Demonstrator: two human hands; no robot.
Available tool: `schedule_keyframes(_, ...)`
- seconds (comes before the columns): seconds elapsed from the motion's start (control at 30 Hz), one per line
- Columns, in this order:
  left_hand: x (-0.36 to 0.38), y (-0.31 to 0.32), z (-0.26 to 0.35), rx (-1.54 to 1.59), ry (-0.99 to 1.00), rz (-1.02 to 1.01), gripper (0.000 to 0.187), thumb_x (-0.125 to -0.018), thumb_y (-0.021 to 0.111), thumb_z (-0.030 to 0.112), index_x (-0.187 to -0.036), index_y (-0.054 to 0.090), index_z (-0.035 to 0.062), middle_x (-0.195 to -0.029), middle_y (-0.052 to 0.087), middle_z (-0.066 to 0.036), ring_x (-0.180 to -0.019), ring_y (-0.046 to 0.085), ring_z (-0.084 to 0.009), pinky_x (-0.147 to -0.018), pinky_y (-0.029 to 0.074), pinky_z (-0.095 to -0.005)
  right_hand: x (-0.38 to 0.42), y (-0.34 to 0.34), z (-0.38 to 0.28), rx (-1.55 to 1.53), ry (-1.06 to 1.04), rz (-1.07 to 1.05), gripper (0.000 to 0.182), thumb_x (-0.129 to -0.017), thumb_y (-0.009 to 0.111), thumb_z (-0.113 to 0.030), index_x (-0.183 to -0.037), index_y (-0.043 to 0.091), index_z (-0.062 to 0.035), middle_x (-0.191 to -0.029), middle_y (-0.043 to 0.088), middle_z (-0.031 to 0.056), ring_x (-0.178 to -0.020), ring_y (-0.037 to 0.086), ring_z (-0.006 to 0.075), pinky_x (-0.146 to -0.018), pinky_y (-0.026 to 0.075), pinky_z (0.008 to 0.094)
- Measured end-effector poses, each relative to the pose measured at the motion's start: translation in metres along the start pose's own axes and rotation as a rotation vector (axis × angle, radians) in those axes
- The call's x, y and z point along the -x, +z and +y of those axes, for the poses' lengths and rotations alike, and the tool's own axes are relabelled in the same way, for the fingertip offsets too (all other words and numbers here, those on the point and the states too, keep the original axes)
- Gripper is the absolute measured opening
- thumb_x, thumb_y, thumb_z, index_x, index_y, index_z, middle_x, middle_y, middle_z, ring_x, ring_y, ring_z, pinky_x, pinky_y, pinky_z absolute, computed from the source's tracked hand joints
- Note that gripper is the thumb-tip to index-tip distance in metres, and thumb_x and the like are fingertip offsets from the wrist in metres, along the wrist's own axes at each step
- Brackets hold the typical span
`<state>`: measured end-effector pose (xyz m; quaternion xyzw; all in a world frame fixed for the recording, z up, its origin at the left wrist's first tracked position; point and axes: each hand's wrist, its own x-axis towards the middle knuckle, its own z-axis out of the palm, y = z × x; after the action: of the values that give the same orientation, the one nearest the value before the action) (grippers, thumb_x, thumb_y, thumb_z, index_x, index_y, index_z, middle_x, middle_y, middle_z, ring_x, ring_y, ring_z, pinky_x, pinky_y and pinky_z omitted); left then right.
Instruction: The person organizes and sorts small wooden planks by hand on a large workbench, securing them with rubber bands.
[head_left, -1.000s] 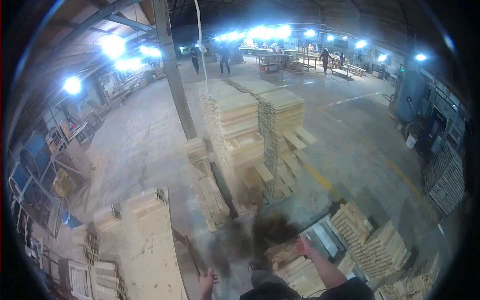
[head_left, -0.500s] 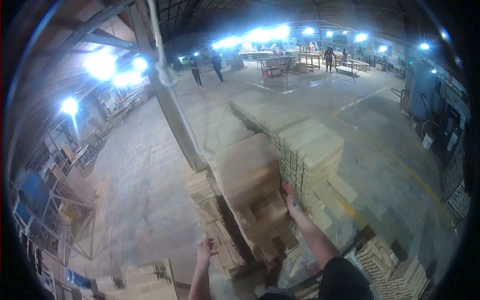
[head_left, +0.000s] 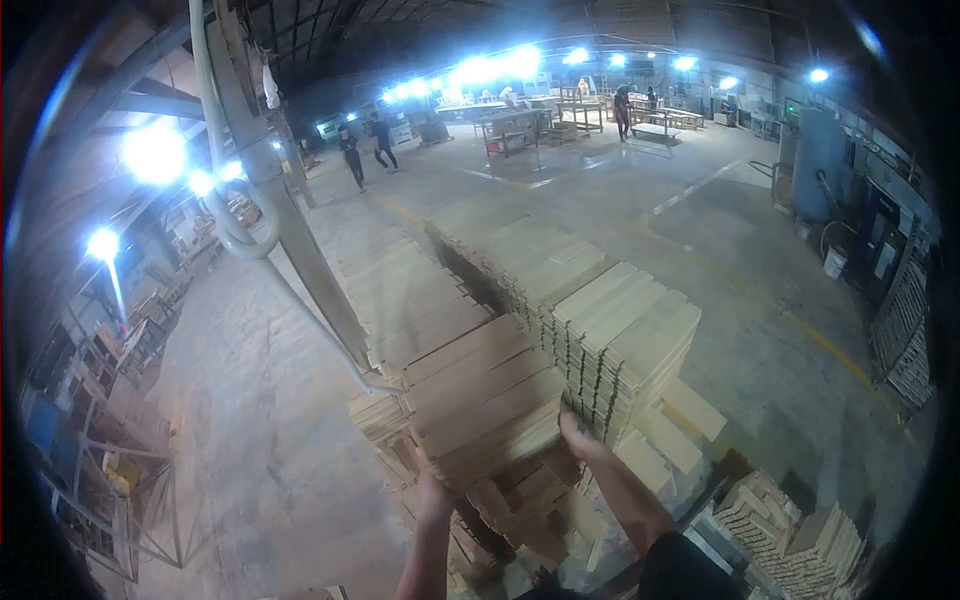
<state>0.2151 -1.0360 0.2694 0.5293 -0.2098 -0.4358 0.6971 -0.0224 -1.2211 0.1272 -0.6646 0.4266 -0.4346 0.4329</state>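
Note:
Both my hands are at a stack of flat wooden boards [head_left: 485, 390] in front of me. My left hand [head_left: 435, 488] grips the near left corner of its upper layers, fingers partly hidden by the wood. My right hand [head_left: 582, 437] holds the right end of the same layers, thumb up along the side and the other fingers out of sight beneath. Below these layers, shorter pieces of wood [head_left: 540, 500] lie loosely and unevenly. Close on the right stands a taller stack of pale boards [head_left: 630, 320] with notched ends.
A post [head_left: 310, 270] with a pale hose [head_left: 310, 310] rises beside the stack on the left. More stacked wood pieces [head_left: 790, 530] are at lower right. Two people [head_left: 352, 160] walk far off; another person [head_left: 622, 112] is near distant workbenches [head_left: 515, 130]. A large tank [head_left: 822, 165] stands right.
My left hand has moved from beside the stack onto its near left corner. My right hand has closed in on the right end. The camera view has shifted, and the distant walkers have moved.

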Motion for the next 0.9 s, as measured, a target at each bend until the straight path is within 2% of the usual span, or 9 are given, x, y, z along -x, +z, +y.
schedule_keyframes(0.07,-0.007,-0.015,-0.005,0.051,0.009,-0.030,0.081,-0.107,0.037,0.063,-0.163,0.014,0.0083,-0.159,0.032,-0.018,-0.140,0.044,-0.0355,-0.111,0.043,-0.0520,0.004,0.008,0.009,0.073,0.008,0.005,0.071,-0.110,0.035,-0.052,-0.164,0.025,-0.0070,-0.171,0.024,0.0107,-0.158,0.020,0.0296,-0.128,0.017,0.0408)
schedule_keyframes(0.1,-0.009,-0.025,-0.010,0.064,0.001,-0.031,0.081,-0.107,0.037,0.063,-0.163,0.015,0.0083,-0.158,0.032,-0.017,-0.140,0.044,-0.0353,-0.111,0.044,-0.0518,0.018,0.008,-0.095,0.225,0.485,-0.010,0.070,-0.111,0.032,-0.050,-0.164,0.024,-0.0056,-0.173,0.019,0.0111,-0.159,0.015,0.0290,-0.129,0.012,0.0417)
schedule_keyframes(0.17,-0.016,-0.045,-0.018,0.078,-0.021,-0.022,0.080,-0.107,0.038,0.063,-0.162,0.017,0.0083,-0.157,0.034,-0.017,-0.139,0.045,-0.0348,-0.110,0.044,-0.0512,0.019,0.033,-0.048,0.086,0.409,0.038,0.073,-0.110,0.033,-0.053,-0.164,0.023,-0.0043,-0.173,0.018,0.0121,-0.159,0.014,0.0287,-0.129,0.012,0.0413)
schedule_keyframes(0.23,-0.020,-0.060,-0.023,0.082,-0.027,-0.007,0.079,-0.107,0.038,0.062,-0.161,0.019,0.0082,-0.156,0.036,-0.016,-0.138,0.046,-0.0344,-0.109,0.044,-0.0507,0.037,0.029,-0.097,0.002,0.406,0.042,0.076,-0.108,0.036,-0.056,-0.163,0.027,-0.0034,-0.170,0.025,0.0134,-0.158,0.020,0.0300,-0.129,0.014,0.0409)
schedule_keyframes(0.63,-0.002,-0.103,-0.055,0.090,-0.010,0.112,0.074,-0.106,0.041,0.061,-0.156,0.030,0.0079,-0.149,0.045,-0.014,-0.131,0.051,-0.0317,-0.106,0.047,-0.0474,0.052,0.051,-0.085,-0.160,0.406,-0.053,0.075,-0.108,0.038,-0.055,-0.162,0.028,-0.0040,-0.169,0.028,0.0143,-0.157,0.022,0.0307,-0.129,0.015,0.0412)
schedule_keyframes(0.9,0.026,-0.121,-0.076,0.096,0.006,0.200,0.071,-0.105,0.044,0.061,-0.153,0.038,0.0077,-0.144,0.051,-0.012,-0.127,0.055,-0.0300,-0.104,0.049,-0.0453,0.062,0.062,-0.096,-0.458,0.564,-0.191,0.074,-0.107,0.040,-0.054,-0.162,0.030,-0.0044,-0.168,0.029,0.0149,-0.156,0.023,0.0311,-0.128,0.015,0.0414)
